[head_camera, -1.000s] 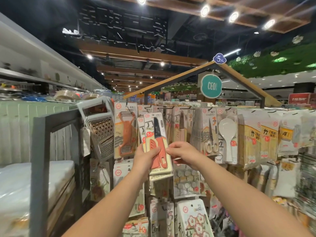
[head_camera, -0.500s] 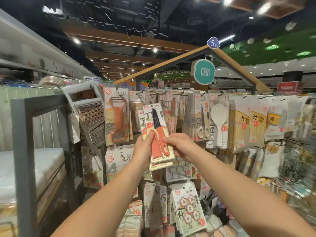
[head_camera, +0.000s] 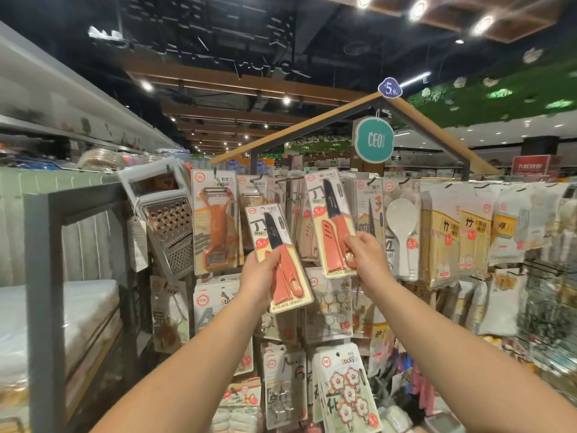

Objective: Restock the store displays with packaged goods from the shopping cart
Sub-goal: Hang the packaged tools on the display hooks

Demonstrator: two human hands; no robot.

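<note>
Two carded packs, each with an orange-handled knife and sheath, are up in front of a hanging display rack. My left hand (head_camera: 260, 278) grips the lower pack (head_camera: 278, 254) by its left edge, tilted. My right hand (head_camera: 365, 253) pinches the lower right corner of the second knife pack (head_camera: 329, 220), raised to the top row where metal hooks (head_camera: 282, 179) stick out. Whether that pack hangs on a hook cannot be made out. The shopping cart is not in view.
The top row holds a grater (head_camera: 168, 220), orange peeler packs (head_camera: 215, 223), scissors packs (head_camera: 370, 214), a white rice paddle (head_camera: 401, 226) and yellow-labelled bags (head_camera: 456, 232). Sticky-hook packs (head_camera: 346, 392) hang below. A grey metal frame (head_camera: 43, 276) with a wrapped white bundle stands left. A teal sign (head_camera: 373, 139) hangs above.
The two knife packs were held together as one stack before. Now my right hand has lifted one pack up and right to the top row, while my left keeps the other lower.
</note>
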